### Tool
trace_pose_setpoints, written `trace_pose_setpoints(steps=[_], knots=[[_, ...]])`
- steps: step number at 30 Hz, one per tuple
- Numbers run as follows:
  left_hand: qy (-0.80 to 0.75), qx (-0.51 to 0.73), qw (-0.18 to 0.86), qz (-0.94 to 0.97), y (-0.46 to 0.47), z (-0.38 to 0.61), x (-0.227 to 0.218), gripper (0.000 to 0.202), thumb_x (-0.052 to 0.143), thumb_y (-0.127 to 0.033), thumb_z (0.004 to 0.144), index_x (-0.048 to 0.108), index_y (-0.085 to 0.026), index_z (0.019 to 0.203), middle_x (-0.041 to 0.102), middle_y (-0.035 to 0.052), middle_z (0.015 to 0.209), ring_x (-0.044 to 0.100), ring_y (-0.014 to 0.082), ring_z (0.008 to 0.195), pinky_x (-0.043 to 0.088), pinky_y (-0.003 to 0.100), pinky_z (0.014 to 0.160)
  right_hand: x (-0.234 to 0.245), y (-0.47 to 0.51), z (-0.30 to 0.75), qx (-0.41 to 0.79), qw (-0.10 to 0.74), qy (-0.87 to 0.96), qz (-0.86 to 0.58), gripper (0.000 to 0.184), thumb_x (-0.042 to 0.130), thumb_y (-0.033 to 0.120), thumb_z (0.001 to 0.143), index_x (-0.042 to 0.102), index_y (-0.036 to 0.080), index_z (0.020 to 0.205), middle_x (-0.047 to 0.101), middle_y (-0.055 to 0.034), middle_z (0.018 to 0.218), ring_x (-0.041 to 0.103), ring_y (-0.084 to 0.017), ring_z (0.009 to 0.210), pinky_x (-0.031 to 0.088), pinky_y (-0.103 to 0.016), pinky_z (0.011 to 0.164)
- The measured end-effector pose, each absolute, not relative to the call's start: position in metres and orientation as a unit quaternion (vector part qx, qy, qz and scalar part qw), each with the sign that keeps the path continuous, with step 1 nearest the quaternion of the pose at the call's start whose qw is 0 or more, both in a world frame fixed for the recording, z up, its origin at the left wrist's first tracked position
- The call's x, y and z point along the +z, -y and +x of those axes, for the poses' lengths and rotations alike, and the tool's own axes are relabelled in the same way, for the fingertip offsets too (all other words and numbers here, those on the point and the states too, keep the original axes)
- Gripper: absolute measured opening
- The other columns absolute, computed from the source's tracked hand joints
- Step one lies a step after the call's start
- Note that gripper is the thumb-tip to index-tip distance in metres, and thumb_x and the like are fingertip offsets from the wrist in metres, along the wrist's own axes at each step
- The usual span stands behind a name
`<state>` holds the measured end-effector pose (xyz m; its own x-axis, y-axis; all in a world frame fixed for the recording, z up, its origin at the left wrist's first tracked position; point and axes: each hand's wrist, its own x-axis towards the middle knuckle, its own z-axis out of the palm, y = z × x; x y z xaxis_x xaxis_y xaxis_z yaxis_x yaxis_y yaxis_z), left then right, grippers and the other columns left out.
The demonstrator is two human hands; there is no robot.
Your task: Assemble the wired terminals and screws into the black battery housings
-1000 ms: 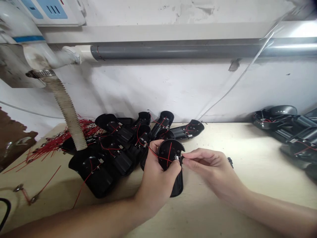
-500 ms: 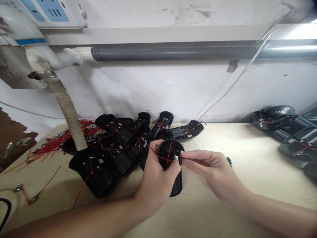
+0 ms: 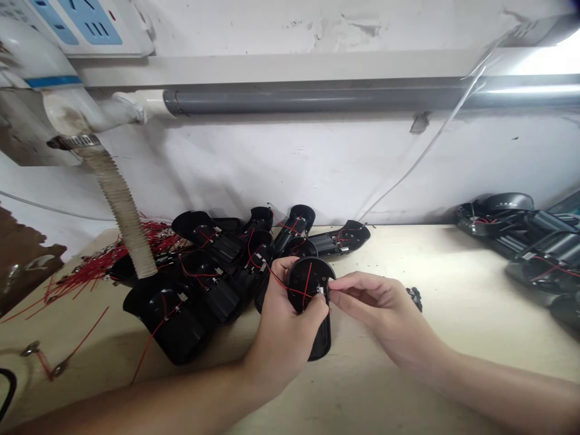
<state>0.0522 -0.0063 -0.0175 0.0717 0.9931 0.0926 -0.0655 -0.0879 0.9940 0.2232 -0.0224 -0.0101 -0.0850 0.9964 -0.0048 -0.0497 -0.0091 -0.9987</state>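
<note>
Head view:
- Pile of black shells (image 3: 203,290) with red leads lies behind left hand (image 3: 283,338).
- Loose red wires (image 3: 90,266) far left, beside ribbed hose (image 3: 120,211).
- More shells (image 3: 521,235) far right.
- Small black part (image 3: 414,296) near right hand (image 3: 380,314).
- Left hand's grip clamped round black housing (image 3: 322,338), mid tabletop (image 3: 453,272), hiding its left side.
- Right hand's grip pinched together on small metal piece (image 3: 321,290) at housing's round rim.

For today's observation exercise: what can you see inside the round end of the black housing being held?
Inside the black housing, red wires cross the round cavity, and the right hand pinches a small metal contact at its rim. The left hand hides the interior below.
</note>
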Motion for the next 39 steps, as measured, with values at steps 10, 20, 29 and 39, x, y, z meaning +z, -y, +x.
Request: trace_pose_setpoints(steps=[10, 20, 29, 39], knots=[[-0.443, 0.512, 0.510, 0.530, 0.007, 0.052, -0.017, 0.031, 0.069, -0.023, 0.083, 0.052, -0.021, 0.109, 0.063, 0.0049, 0.106, 0.064, 0.0231, 0.100, 0.053, 0.041, 0.089, -0.011, 0.024, 0.224, 0.538, 0.482, 0.493, -0.484, 0.018, 0.088, 0.042, 0.088, 0.086, 0.025, 0.095, 0.082, -0.0026, 0.090, 0.073, -0.013, 0.080, 0.058, -0.023, 0.076], [-0.451, 0.508, 0.508, 0.531, 0.007, 0.052, -0.018, 0.033, 0.069, -0.021, 0.084, 0.051, -0.021, 0.111, 0.063, 0.0061, 0.108, 0.063, 0.0237, 0.100, 0.053, 0.041, 0.090, -0.012, 0.022, 0.224, 0.566, 0.489, 0.471, -0.467, 0.015, 0.091, 0.040, 0.085, 0.089, 0.029, 0.094, 0.083, -0.0029, 0.089, 0.074, -0.013, 0.081, 0.059, -0.023, 0.079], [-0.412, 0.530, 0.573, 0.471, 0.011, 0.050, -0.011, 0.038, 0.075, -0.022, 0.079, 0.049, -0.022, 0.107, 0.063, 0.0035, 0.101, 0.066, 0.0214, 0.095, 0.058, 0.041, 0.088, -0.012, 0.019, 0.226, 0.639, 0.485, 0.445, -0.397, 0.009, 0.091, 0.031, 0.086, 0.085, 0.025, 0.090, 0.080, -0.0020, 0.085, 0.074, -0.010, 0.078, 0.059, -0.020, 0.077], [-0.377, 0.514, 0.608, 0.474, 0.011, 0.047, -0.010, 0.015, 0.076, -0.023, 0.080, 0.064, -0.018, 0.088, 0.065, 0.0016, 0.083, 0.061, 0.0156, 0.075, 0.053, 0.030, 0.070, -0.022, 0.010, 0.235, 0.652, 0.480, 0.497, -0.313, 0.009, 0.085, 0.018, 0.091, 0.077, 0.021, 0.089, 0.070, -0.0002, 0.094, 0.072, -0.011, 0.082, 0.059, -0.026, 0.079]])
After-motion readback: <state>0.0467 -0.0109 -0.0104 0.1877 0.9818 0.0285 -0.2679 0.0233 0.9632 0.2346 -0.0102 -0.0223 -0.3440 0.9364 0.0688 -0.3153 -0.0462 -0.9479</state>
